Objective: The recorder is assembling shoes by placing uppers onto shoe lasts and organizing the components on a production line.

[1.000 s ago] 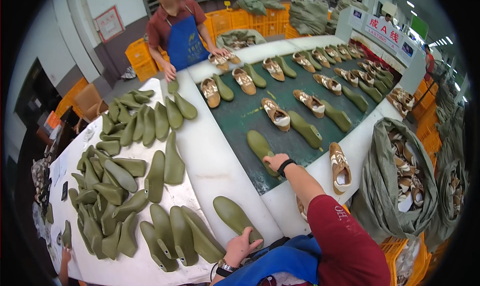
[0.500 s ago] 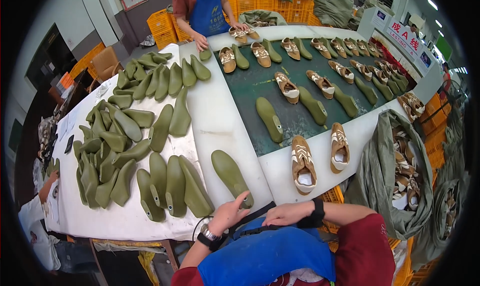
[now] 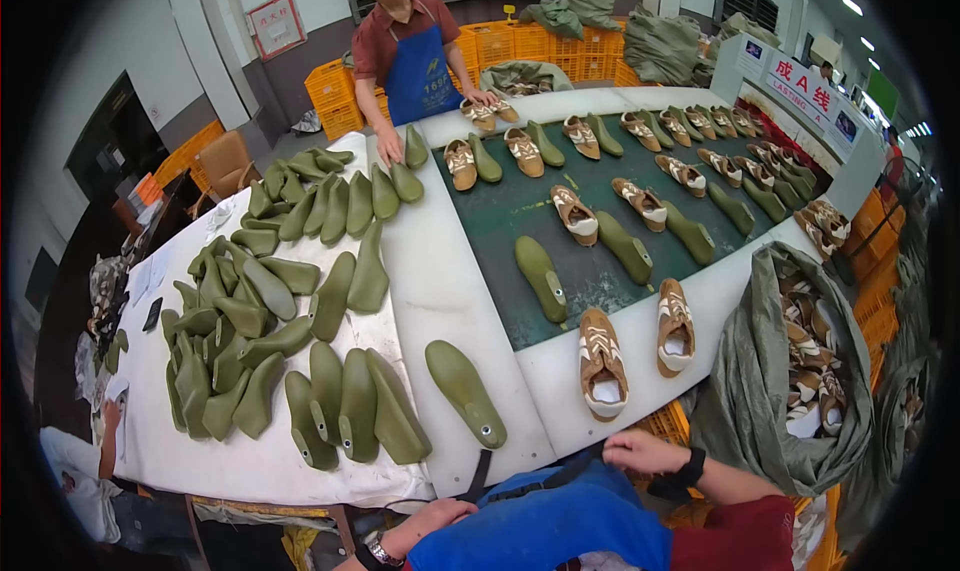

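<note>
My left hand point(image 3: 437, 520) rests low at the front of my blue apron point(image 3: 540, 526), below the table edge; its fingertips are hard to make out. Fingers curled, my right hand point(image 3: 643, 453) closes on the end of a black strap point(image 3: 560, 478) at the apron's top. Nearest to my hands, a single green shoe last point(image 3: 464, 389) lies on the white tabletop. To its right stand two brown sneakers with white stripes, the nearer one point(image 3: 603, 361) and another point(image 3: 675, 326). Several green lasts point(image 3: 358, 401) lie just left.
Many lasts point(image 3: 240, 306) cover the white cloth at left. A green belt point(image 3: 480, 241) carries sneakers and lasts in rows. Across the table, a person point(image 3: 410, 61) touches a last and a shoe. A sack of sneakers point(image 3: 735, 401) stands at right, with orange crates point(image 3: 495, 43) behind.
My hands have moved apart: the left down and away from the single last, the right slightly rightward. The camera view has tilted up. Across the table, the person's last now stands tilted up.
</note>
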Demonstrator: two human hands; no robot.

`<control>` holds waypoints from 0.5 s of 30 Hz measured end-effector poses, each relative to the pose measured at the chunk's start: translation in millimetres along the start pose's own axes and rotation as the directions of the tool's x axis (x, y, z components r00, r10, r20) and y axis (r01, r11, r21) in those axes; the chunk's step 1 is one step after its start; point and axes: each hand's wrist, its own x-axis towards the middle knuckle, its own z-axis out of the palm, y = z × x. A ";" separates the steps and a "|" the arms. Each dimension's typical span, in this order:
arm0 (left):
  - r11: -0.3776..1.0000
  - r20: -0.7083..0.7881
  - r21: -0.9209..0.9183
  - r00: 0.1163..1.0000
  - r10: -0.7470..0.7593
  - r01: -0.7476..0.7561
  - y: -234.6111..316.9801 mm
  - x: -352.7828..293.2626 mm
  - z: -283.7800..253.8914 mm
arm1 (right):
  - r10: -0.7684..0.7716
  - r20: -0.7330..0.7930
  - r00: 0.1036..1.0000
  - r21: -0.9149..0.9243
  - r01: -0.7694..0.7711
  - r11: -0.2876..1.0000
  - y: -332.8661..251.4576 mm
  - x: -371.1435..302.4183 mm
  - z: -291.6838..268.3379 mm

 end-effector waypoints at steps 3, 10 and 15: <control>0.965 -0.123 -0.085 0.964 0.238 -0.249 -4.9 -12.4 8.8 | 0.058 0.192 0.980 0.263 -0.108 0.959 29.1 -5.5 -28.7; 0.994 -0.170 -0.021 0.980 0.105 -0.110 -7.5 13.6 2.5 | 0.138 0.292 0.947 -0.327 -0.037 0.944 76.6 -44.7 -12.8; 0.998 -0.184 -0.019 0.981 -0.061 0.058 -7.2 17.4 29.5 | -0.241 0.290 0.926 -0.129 0.287 0.949 37.8 -42.2 -6.2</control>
